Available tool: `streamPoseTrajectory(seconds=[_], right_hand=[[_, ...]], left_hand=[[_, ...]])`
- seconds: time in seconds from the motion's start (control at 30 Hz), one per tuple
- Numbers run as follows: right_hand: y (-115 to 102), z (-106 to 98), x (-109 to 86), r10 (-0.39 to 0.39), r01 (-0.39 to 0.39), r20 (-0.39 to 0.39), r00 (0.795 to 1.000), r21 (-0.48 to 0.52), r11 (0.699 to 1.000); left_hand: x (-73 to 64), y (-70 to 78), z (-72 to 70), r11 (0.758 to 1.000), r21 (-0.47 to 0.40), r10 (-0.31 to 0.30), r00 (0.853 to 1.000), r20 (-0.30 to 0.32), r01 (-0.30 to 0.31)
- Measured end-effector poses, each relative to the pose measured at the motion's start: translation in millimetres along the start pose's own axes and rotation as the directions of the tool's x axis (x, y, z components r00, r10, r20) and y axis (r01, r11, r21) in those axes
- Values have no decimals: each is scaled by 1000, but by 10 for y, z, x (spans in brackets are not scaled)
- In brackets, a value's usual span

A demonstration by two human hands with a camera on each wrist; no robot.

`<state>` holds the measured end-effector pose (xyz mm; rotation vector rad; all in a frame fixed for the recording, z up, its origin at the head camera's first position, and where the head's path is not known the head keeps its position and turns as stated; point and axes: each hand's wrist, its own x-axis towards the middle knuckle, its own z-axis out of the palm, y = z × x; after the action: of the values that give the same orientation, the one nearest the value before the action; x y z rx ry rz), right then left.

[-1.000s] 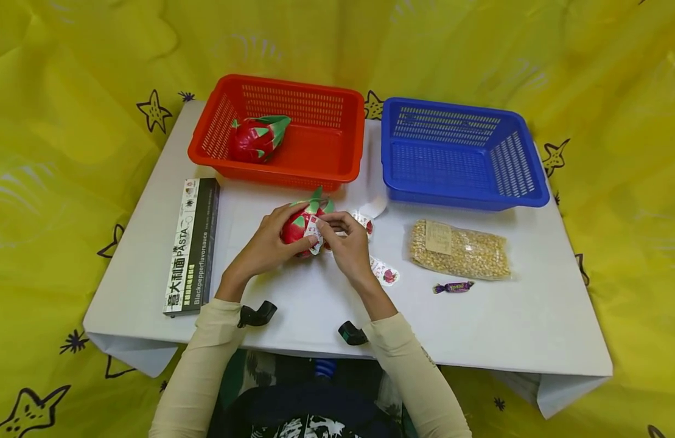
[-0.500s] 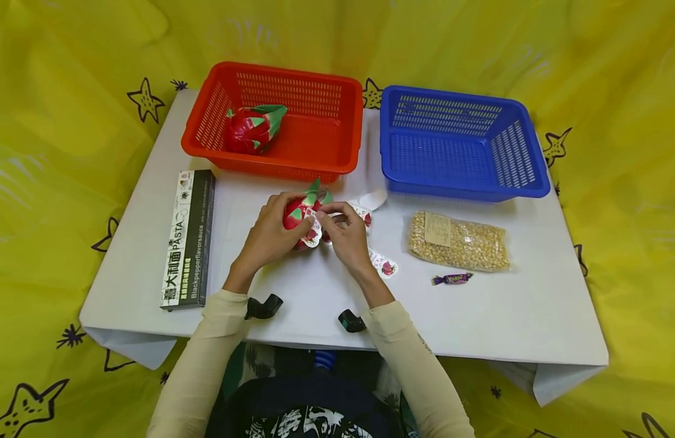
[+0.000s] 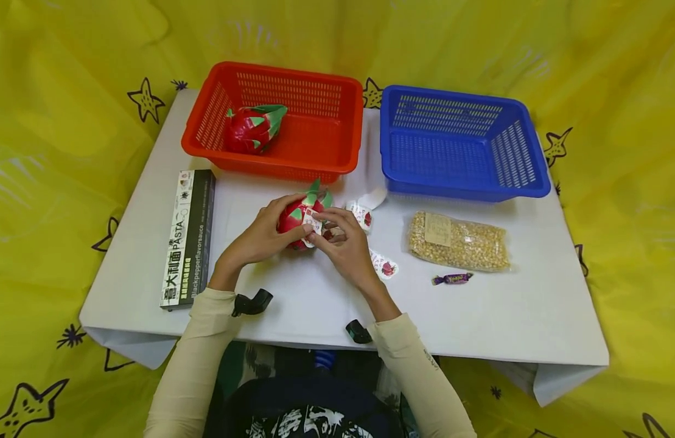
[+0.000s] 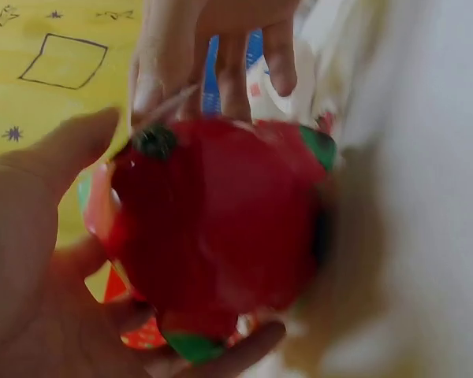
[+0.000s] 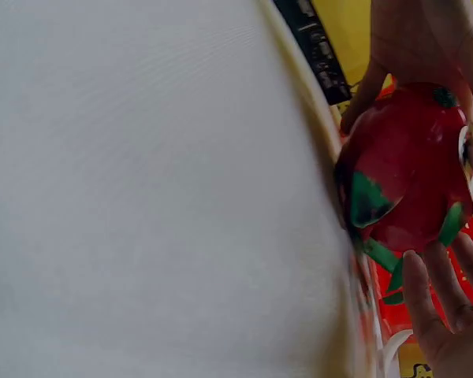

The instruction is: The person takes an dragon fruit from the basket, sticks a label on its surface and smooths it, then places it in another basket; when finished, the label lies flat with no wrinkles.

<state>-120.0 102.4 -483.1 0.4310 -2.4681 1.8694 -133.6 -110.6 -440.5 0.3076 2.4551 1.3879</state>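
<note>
A red dragon fruit with green leaf tips stands near the table's middle, in front of the red basket. My left hand grips it from the left, fingers round its far side and thumb on the front. A white sticker label lies against the fruit's front right, partly under both thumbs. My right hand holds the label's right edge between thumb and index finger. In the left wrist view the label's thin edge stands out from the fruit. Other right fingers reach beside the fruit in the right wrist view.
The red basket holds another dragon fruit. A blue basket stands to its right. A pasta box lies at left. A bag of corn kernels, wrapped candy and loose labels lie at right.
The right thumb has shifted down along the label and its fingers spread. The label now lies closer against the fruit. Left hand and fruit have shifted slightly left since half a second ago.
</note>
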Motion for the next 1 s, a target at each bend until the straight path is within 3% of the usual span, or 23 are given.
streamPoseTrajectory(seconds=[0.07,0.2,0.43,0.57,0.83,1.0], right_hand=[[-1,-22,13,-9,9,22,1000,-40,999],[15,-73,32,-17,25,55,998,-137,990],[40,-138,25,-28,63,115,993,-312,948],[37,-169,20,-37,89,142,989,-377,922],[55,-200,-5,-156,171,72,985,-355,919],[68,-181,-2,-172,180,58,983,-403,897]], left_hand=[[-2,-25,-42,1000,-11,29,999,33,-28],[1,-65,-43,999,-7,48,998,34,-48],[-48,-45,42,996,93,-7,999,43,3],[-54,-36,60,995,97,-14,999,35,10],[-30,-58,105,994,107,-4,1000,17,2],[-19,-57,111,997,79,8,1000,-1,-8]])
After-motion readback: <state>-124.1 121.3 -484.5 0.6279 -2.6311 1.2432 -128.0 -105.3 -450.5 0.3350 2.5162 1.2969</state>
